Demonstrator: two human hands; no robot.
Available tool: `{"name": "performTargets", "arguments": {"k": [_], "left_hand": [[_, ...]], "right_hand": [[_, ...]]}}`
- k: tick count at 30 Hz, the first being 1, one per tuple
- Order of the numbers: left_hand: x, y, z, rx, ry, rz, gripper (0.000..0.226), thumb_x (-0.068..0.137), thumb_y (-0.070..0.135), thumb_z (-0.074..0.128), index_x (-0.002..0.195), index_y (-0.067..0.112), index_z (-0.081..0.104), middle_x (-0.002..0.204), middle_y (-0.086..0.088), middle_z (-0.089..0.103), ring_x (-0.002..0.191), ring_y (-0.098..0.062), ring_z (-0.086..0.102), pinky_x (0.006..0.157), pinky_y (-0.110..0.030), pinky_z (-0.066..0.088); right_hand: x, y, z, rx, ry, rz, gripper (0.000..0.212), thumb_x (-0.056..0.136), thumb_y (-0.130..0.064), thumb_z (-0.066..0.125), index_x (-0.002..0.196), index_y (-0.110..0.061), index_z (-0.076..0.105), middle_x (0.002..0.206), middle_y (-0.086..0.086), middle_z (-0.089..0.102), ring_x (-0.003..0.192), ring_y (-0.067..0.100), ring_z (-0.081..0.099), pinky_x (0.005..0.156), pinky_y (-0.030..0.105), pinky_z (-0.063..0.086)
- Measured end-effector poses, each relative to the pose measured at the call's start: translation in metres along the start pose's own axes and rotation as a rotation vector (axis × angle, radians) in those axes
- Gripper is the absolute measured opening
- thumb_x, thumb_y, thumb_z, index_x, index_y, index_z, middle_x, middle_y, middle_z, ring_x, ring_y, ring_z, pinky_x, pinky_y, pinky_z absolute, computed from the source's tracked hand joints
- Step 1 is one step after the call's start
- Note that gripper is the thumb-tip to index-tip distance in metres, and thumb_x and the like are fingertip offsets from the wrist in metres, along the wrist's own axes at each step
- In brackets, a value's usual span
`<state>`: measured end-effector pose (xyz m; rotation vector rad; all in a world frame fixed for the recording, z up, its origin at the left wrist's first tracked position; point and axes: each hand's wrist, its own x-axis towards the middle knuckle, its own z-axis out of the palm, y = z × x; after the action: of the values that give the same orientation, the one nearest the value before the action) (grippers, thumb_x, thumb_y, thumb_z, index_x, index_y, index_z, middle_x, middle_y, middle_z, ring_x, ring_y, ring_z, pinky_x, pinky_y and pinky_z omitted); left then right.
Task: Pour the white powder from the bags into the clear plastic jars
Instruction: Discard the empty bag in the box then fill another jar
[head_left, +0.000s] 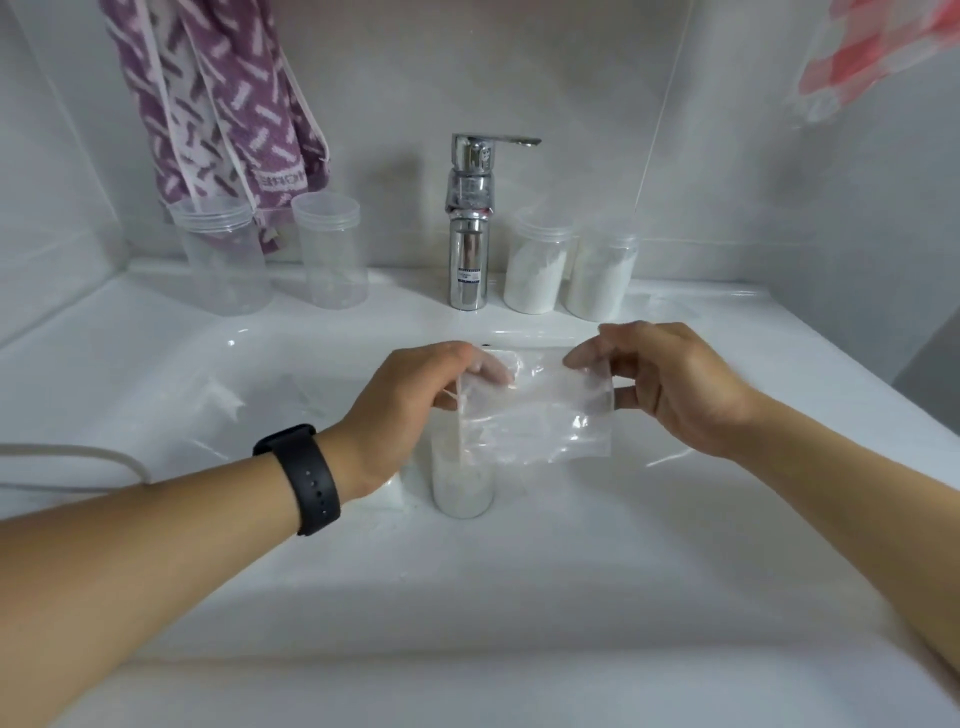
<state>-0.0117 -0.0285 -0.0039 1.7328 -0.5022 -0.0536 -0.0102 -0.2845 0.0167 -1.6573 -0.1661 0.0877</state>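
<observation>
Both forearms reach over the white basin (519, 597), the largest item. Left hand (410, 410) and right hand (670, 384) pinch opposite ends of the clear bag (540, 410), held tilted above the jar (462, 483) standing in the basin. A thin powder stream (459, 431) falls from the bag's lower left corner into the jar.

Hazards:
- The jar mouth is narrow; any bag drift would likely send powder into the basin.
- A knock from the left hand could tip the unsupported jar.
- A steeper tilt may release a surge.

Checked cloth (878, 57) blurred, cut off at top-right edge.
</observation>
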Motion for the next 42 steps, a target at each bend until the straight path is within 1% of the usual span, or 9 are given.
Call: {"name": "performTargets", "arguments": {"k": [4, 10, 14, 17, 22, 27, 33, 40, 42], "left_hand": [[-0.01, 0.018, 0.0, 0.181, -0.07, 0.032, 0.041, 0.097, 0.037, 0.041, 0.104, 0.019, 0.077, 0.114, 0.011, 0.074, 0.115, -0.004, 0.061, 0.095, -0.022, 0.041], [-0.042, 0.061, 0.009, 0.128, 0.002, 0.053, 0.04, 0.097, 0.035, 0.043, 0.098, 0.017, 0.079, 0.107, 0.011, 0.076, 0.104, 0.002, 0.063, 0.082, -0.008, 0.04], [-0.079, 0.08, 0.034, 0.088, -0.019, 0.075, 0.038, 0.099, 0.029, 0.044, 0.099, 0.014, 0.079, 0.107, 0.01, 0.076, 0.104, 0.001, 0.064, 0.081, -0.007, 0.04], [-0.102, 0.106, 0.056, 0.06, -0.02, 0.109, 0.042, 0.094, 0.036, 0.042, 0.099, 0.016, 0.079, 0.107, 0.012, 0.076, 0.103, 0.001, 0.063, 0.08, -0.009, 0.04], [-0.137, 0.146, 0.11, 0.084, -0.067, 0.155, 0.033, 0.105, 0.021, 0.045, 0.099, 0.017, 0.078, 0.107, 0.012, 0.076, 0.104, 0.005, 0.063, 0.076, -0.005, 0.039], [-0.16, 0.166, 0.176, 0.15, -0.191, 0.124, 0.027, 0.103, 0.026, 0.05, 0.101, 0.021, 0.077, 0.105, 0.015, 0.075, 0.1, 0.007, 0.063, 0.079, -0.013, 0.041], [-0.189, 0.15, 0.254, 0.173, -0.363, 0.005, 0.034, 0.105, 0.034, 0.044, 0.106, 0.022, 0.076, 0.104, 0.014, 0.072, 0.087, 0.0, 0.06, 0.077, -0.015, 0.044], [-0.213, 0.062, 0.324, 0.349, -0.642, -0.106, 0.036, 0.107, 0.034, 0.041, 0.115, 0.018, 0.073, 0.111, 0.011, 0.069, 0.099, -0.001, 0.06, 0.084, -0.015, 0.044], [-0.214, 0.034, 0.335, 0.376, -0.66, -0.162, 0.034, 0.107, 0.033, 0.042, 0.111, 0.019, 0.072, 0.11, 0.013, 0.069, 0.1, -0.009, 0.064, 0.09, -0.022, 0.049]], "right_hand": [[-0.016, -0.012, 0.007, -0.027, 0.11, -0.004, 0.038, 0.104, -0.022, 0.05, 0.087, -0.003, 0.079, 0.085, 0.007, 0.072, 0.086, 0.027, 0.06, 0.072, 0.037, 0.056], [-0.067, -0.025, 0.024, 0.148, 0.21, -0.021, 0.031, 0.097, -0.023, 0.056, 0.087, -0.008, 0.082, 0.091, 0.016, 0.071, 0.083, 0.032, 0.064, 0.079, 0.043, 0.053], [-0.128, -0.028, 0.025, 0.312, 0.226, 0.015, 0.031, 0.096, -0.02, 0.052, 0.094, -0.009, 0.081, 0.105, 0.022, 0.07, 0.088, 0.035, 0.066, 0.07, 0.038, 0.056], [-0.179, -0.041, 0.016, 0.307, 0.216, 0.014, 0.03, 0.091, -0.019, 0.056, 0.103, -0.005, 0.079, 0.115, 0.019, 0.072, 0.094, 0.032, 0.068, 0.079, 0.044, 0.057], [-0.257, -0.051, -0.009, 0.227, 0.286, 0.027, 0.029, 0.083, -0.023, 0.066, 0.104, -0.008, 0.079, 0.105, 0.01, 0.073, 0.089, 0.027, 0.068, 0.078, 0.045, 0.053], [-0.32, -0.035, -0.044, 0.181, 0.443, 0.054, 0.028, 0.083, -0.024, 0.065, 0.1, -0.008, 0.08, 0.104, 0.003, 0.074, 0.085, 0.022, 0.065, 0.08, 0.041, 0.056], [-0.39, 0.021, -0.085, 0.122, 0.63, 0.138, 0.023, 0.09, -0.025, 0.061, 0.09, -0.016, 0.083, 0.11, 0.007, 0.076, 0.095, 0.027, 0.066, 0.091, 0.041, 0.051], [-0.456, 0.141, -0.113, 0.131, 0.795, 0.447, 0.025, 0.092, -0.027, 0.062, 0.096, -0.012, 0.081, 0.1, 0.014, 0.077, 0.085, 0.032, 0.07, 0.076, 0.04, 0.057], [-0.467, 0.171, -0.116, 0.152, 0.831, 0.523, 0.023, 0.089, -0.023, 0.066, 0.096, -0.007, 0.08, 0.094, 0.015, 0.077, 0.078, 0.028, 0.07, 0.071, 0.036, 0.055]]}}
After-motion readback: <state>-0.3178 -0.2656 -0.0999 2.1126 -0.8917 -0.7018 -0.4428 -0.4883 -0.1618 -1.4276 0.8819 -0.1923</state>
